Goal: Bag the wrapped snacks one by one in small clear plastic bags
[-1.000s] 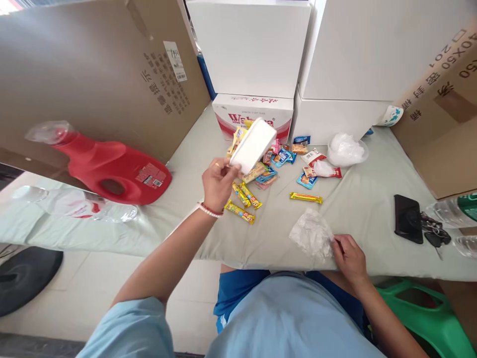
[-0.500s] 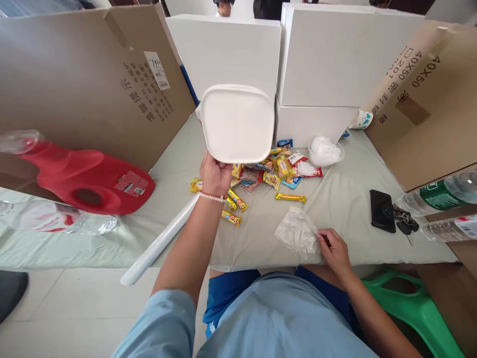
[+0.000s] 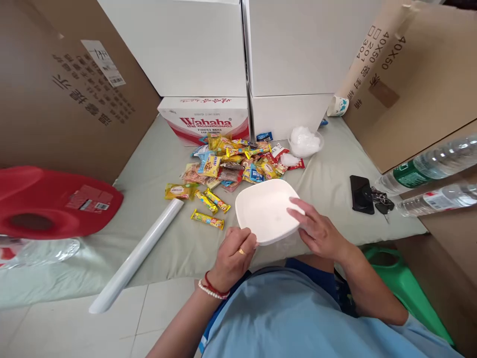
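Red plastic fills the left edge of the frame: a big detergent jug [image 3: 52, 201] lying on its side on the pale green cloth [image 3: 335, 174], with a white roll [image 3: 137, 256] slanting down from mid-frame toward the lower left. Right of the roll, loose snack packets [image 3: 231, 164] lie heaped in the centre, in front of a Wahaha carton [image 3: 204, 119]; none of them is in the dish yet, so as I judge it the sorting or filling is still all ahead.

Lower centre, my left hand [image 3: 233, 256] pinches the near rim of the white square dish [image 3: 266, 209], thumb on top and fingers curled beneath. My right hand [image 3: 320, 231] lies on the dish's right side, fingers spread flat over the rim, steadying more than clamping. The dish sits low over the front edge of the cloth, just below the packet heap; whether it rests on the cloth I cannot tell.

Further right lie a black phone [image 3: 361, 194] with keys [image 3: 382, 204], and two water bottles [image 3: 428, 179] at the right edge.
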